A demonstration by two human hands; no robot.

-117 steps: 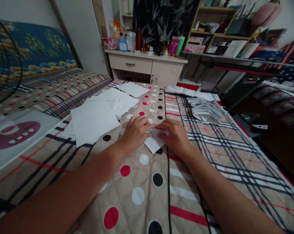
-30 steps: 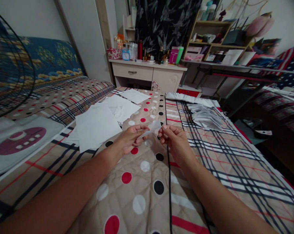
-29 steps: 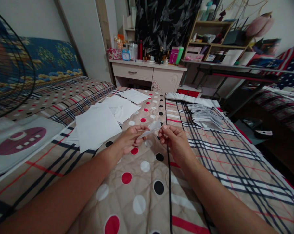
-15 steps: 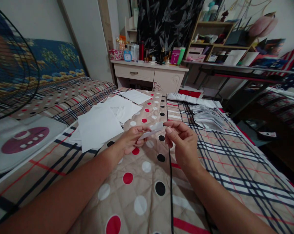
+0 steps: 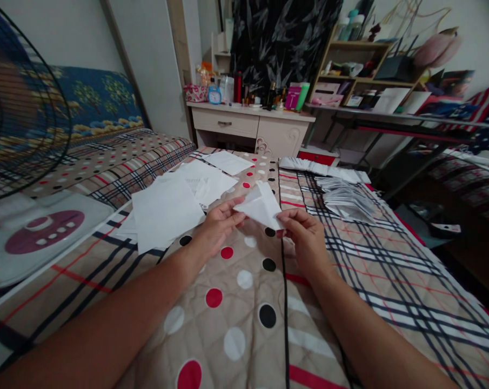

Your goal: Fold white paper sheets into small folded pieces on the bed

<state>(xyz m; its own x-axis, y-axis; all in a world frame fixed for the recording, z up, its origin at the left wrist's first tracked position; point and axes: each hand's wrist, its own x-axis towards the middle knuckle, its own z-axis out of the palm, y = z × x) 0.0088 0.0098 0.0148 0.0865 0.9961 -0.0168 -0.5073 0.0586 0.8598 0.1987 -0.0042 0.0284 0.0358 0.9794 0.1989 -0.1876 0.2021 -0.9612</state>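
A small piece of folded white paper (image 5: 261,204) is held up above the dotted bedspread, its folded face turned toward me. My left hand (image 5: 222,224) pinches its left corner between thumb and fingers. At the lower right corner, my right hand (image 5: 305,229) grips it the same way. Left of my hands lie loose sheets of white paper (image 5: 167,210), overlapping one another. To the right is a row of folded paper pieces (image 5: 343,199), stacked leaning on each other, with another long row of folded paper (image 5: 323,168) behind it.
A fan (image 5: 23,108) stands at the left edge, above a white bag with a purple print (image 5: 45,232). Beyond the bed is a white dresser (image 5: 223,125) crowded with bottles and boxes. A shelf desk (image 5: 361,78) stands at the back right.
The folded paper has turned from nearly edge-on to showing its broad, pointed face. My right hand has shifted its hold to the lower right corner.
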